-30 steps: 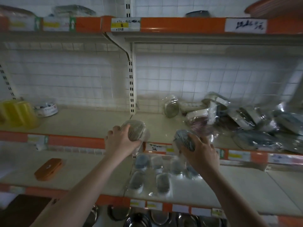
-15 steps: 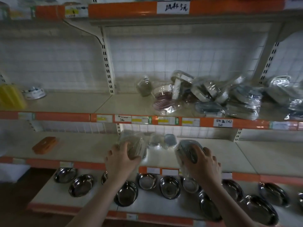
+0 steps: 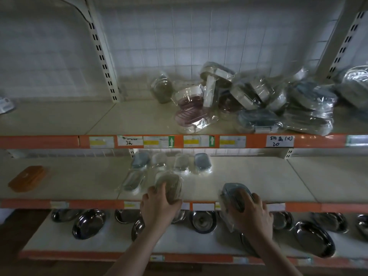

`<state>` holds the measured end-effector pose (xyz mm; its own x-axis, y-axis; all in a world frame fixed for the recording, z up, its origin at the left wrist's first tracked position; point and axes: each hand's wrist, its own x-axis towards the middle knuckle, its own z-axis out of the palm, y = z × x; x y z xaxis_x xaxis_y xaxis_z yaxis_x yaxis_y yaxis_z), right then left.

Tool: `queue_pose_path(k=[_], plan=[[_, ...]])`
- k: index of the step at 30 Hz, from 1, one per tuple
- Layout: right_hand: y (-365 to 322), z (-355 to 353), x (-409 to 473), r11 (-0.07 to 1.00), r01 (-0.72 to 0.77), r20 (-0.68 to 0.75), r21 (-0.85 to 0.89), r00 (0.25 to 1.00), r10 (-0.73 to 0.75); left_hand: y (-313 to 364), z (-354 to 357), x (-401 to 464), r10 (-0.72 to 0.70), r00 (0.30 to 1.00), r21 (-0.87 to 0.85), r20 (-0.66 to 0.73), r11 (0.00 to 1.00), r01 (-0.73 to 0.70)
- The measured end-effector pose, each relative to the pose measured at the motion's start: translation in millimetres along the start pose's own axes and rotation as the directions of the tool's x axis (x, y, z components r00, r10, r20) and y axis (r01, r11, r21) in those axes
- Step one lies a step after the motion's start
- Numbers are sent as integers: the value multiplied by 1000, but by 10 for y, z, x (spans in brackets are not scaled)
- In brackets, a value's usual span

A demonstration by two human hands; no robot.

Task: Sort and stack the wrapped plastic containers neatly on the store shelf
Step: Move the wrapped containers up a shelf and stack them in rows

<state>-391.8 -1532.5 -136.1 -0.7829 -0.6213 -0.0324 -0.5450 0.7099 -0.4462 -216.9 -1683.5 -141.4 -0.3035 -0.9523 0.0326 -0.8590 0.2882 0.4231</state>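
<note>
Orange plastic, flat and lidded, a small box (image 3: 27,181) lies far to the left of my hands on the cream middle shelf (image 3: 249,182), my landmark. Near that shelf's back edge stand four small wrapped oval containers (image 3: 171,163) in a row, and just in front of the row's left end lies a long grey-blue wrapped container (image 3: 132,182). My left hand (image 3: 158,207) sits at the shelf's front edge, fingers curled round a brownish oval container in clear wrap (image 3: 171,187) that rests on the shelf just right of the long one. My right hand (image 3: 250,211) is further right along the same front edge, fingers spread and clamped over a grey-blue oval container in clear wrap (image 3: 232,200); its far end is over the shelf's orange lip, its near end hangs out in front, and I cannot tell whether it touches the surface. On the board above the middle shelf, a loose heap of wrapped plastic containers (image 3: 249,100), white-lidded, purple and blue, lies tumbled toward the right. Below the middle shelf, shiny steel oval dishes (image 3: 88,224) line the lowest board from left to right.
</note>
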Motion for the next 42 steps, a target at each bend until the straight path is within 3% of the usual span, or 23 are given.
queue_pose_path(k=[10, 21, 32, 37, 42], plan=[[302, 642, 705, 996, -93, 15, -18, 996, 93, 152, 1011, 733, -32, 994, 40, 109, 999, 28], [603, 1536, 1518, 996, 43, 24, -77, 999, -41, 147, 2036, 1204, -65, 992, 96, 106, 994, 55], [469, 1960, 2075, 967, 218, 130, -130, 971, -201, 136, 2303, 1455, 5, 998, 269, 59, 963, -21], [361, 1999, 2299, 955, 296, 216, -24, 934, -284, 86, 2316, 1593, -32, 998, 296, 55, 955, 15], [249, 2054, 2393, 935, 350, 271, -58, 907, -322, 50, 2270, 1671, -35, 998, 350, 44, 937, 17]])
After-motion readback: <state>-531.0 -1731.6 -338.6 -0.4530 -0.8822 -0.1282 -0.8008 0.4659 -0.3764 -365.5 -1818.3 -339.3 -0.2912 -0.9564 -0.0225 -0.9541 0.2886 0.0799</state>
